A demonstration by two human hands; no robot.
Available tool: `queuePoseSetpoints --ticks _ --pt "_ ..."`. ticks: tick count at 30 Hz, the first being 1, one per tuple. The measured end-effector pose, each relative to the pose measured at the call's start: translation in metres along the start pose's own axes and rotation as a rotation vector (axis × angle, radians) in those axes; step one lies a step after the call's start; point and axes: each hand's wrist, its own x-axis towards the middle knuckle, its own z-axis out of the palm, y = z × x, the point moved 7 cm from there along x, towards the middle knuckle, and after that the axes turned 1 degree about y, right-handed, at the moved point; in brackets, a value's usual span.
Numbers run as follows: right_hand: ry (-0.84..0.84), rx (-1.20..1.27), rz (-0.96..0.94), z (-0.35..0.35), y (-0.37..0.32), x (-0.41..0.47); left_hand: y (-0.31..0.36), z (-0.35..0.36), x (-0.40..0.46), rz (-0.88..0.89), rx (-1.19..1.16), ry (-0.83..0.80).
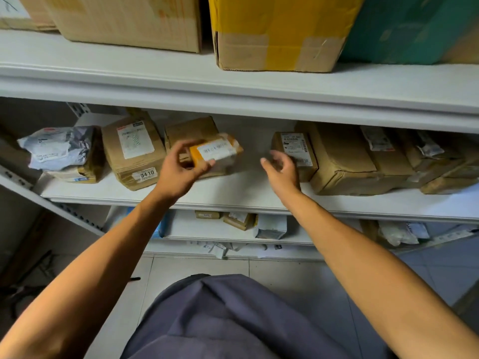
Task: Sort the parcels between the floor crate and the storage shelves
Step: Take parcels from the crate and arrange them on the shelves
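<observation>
My left hand (178, 169) grips a small parcel (216, 151) wrapped in orange tape with a white label, held just above the middle shelf (233, 195). It sits in front of a brown box (191, 130). My right hand (281, 168) hovers empty with fingers loosely curled, in the gap between that parcel and a small labelled box (295, 151). The floor crate is out of view.
Several brown boxes (344, 159) fill the right of the middle shelf; a box marked 0410 (134, 151) and a grey bag (58, 149) lie at left. Big cartons (280, 35) stand on the top shelf. Small parcels (239, 220) lie on the lower shelf.
</observation>
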Motion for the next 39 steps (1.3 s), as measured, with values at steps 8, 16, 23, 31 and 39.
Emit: queuePoseSetpoints --ticks 8,16,23,31,39 --pt "0.16 -0.884 0.153 -0.057 0.03 0.023 0.0 -0.03 0.009 -0.066 0.356 0.51" --pt "0.201 -0.695 0.248 -0.041 0.037 0.039 0.013 -0.028 0.013 -0.037 0.562 0.72" --pt "0.167 -0.593 0.235 -0.021 0.032 0.05 0.025 0.033 -0.016 0.448 0.64 0.383" --pt "0.222 -0.388 -0.033 -0.031 0.049 -0.028 -0.048 0.134 0.01 -0.289 0.359 -0.291" --pt "0.432 -0.237 -0.013 -0.095 0.094 -0.111 -0.066 0.216 -0.007 -0.47 0.003 -0.703"
